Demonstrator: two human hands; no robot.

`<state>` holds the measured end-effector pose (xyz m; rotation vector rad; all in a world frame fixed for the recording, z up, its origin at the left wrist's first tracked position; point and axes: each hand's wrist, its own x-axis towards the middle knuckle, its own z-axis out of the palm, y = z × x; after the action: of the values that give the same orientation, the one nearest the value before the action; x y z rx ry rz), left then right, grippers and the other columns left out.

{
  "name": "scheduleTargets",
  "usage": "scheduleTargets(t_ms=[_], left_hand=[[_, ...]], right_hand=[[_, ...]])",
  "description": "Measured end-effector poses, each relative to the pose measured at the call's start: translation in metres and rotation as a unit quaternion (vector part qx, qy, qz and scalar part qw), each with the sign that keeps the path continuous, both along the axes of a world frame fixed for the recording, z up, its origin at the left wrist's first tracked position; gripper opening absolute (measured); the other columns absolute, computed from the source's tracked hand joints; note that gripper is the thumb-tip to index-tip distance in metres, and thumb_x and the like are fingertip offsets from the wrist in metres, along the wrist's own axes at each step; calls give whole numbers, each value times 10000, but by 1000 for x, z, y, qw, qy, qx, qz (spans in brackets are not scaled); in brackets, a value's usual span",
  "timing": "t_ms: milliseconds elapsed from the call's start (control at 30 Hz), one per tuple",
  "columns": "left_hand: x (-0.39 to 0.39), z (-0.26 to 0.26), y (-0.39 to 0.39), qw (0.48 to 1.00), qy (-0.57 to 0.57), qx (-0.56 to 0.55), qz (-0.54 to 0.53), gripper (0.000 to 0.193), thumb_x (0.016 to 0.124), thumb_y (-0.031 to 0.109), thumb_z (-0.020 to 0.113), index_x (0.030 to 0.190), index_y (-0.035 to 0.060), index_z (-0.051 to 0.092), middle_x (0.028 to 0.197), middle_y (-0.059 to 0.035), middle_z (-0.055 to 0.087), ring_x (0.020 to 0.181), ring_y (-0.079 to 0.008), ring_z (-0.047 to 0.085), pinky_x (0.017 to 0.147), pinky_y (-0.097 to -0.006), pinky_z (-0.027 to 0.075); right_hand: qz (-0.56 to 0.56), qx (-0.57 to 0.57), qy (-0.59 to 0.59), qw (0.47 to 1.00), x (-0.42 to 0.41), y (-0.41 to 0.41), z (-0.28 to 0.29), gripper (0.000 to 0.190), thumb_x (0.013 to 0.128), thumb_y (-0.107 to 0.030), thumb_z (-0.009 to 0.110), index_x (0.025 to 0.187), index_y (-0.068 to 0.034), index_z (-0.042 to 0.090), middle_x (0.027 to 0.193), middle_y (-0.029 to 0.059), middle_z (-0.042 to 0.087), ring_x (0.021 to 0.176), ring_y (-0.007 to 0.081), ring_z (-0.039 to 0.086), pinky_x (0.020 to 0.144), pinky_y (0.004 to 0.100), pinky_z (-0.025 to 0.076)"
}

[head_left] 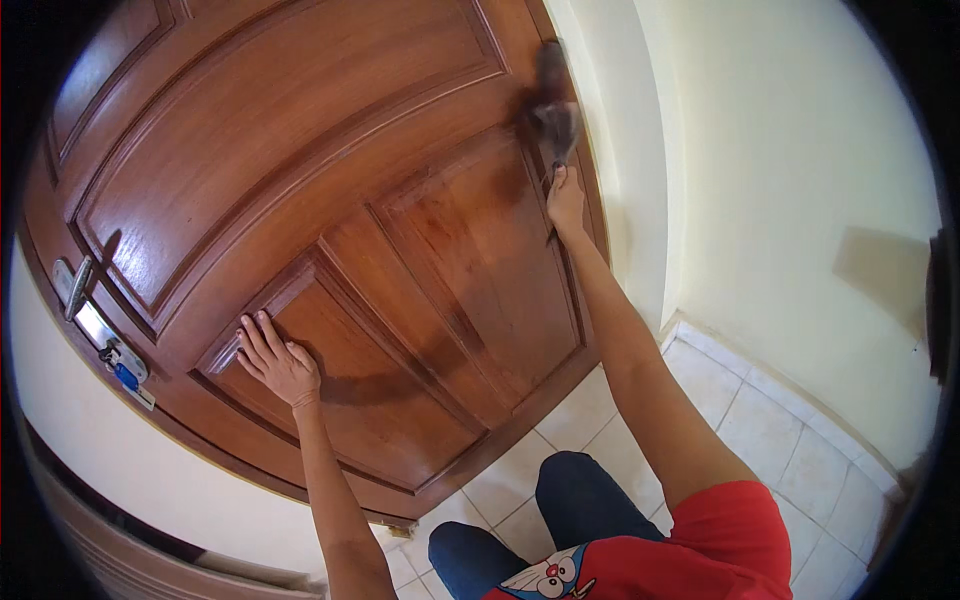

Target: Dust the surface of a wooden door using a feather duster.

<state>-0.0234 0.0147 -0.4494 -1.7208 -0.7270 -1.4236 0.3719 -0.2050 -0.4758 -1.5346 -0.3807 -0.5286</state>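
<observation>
Before me is a brown panelled wooden door (420, 180). My right hand (566, 201) is closed around the handle end of a dark, fluffy duster (556, 124), blurred by motion, against the door's right edge. The exact make of its head is too blurred to tell. My left hand (279, 361) lies flat with fingers spread on the raised moulding of a lower left panel, holding nothing. A metal lever handle (77, 289) is mounted at the door's left side, and a key with a blue tag (126, 377) hangs from the lock below it.
A cream wall (765, 165) with a pale tiled skirting (780, 382) runs along the right. Light floor tiles (517, 480) lie below the door, around my bent knees (592, 495). A dark object (937, 307) is partly visible at the far right rim.
</observation>
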Motion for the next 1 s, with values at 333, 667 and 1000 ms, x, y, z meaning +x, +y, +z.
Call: scheduleTargets(t_ms=[333, 667, 1000], left_hand=[[7, -2, -1, 1000, -3, -9, -15, 514, 859, 213, 279, 1358, 114, 356, 1425, -102, 304, 1309, -278, 274, 1077, -456, 142], [5, -2, 0, 999, 1, -49, -20, 558, 818, 239, 358, 1366, 133, 349, 1435, -94, 288, 1319, -284, 249, 1078, -482, 131], [5, -4, -2, 994, 8, -87, -59, 582, 792, 212, 389, 1367, 133, 344, 1432, -103, 279, 1323, -283, 233, 1089, -475, 113]], right_hand=[[109, 19, -54, 992, -76, 33, 21, 241, 950, -284, 319, 987, -60, 399, 818, 324, 561, 805, 507, 521, 678, 567, 386], [146, 35, -110, 983, -123, 58, 87, 187, 947, -255, 337, 949, -74, 386, 811, 282, 572, 787, 492, 523, 668, 574, 374], [136, 6, -193, 972, -182, 85, 150, 252, 954, -305, 338, 1008, -62, 379, 811, 281, 578, 776, 493, 528, 640, 573, 380]])
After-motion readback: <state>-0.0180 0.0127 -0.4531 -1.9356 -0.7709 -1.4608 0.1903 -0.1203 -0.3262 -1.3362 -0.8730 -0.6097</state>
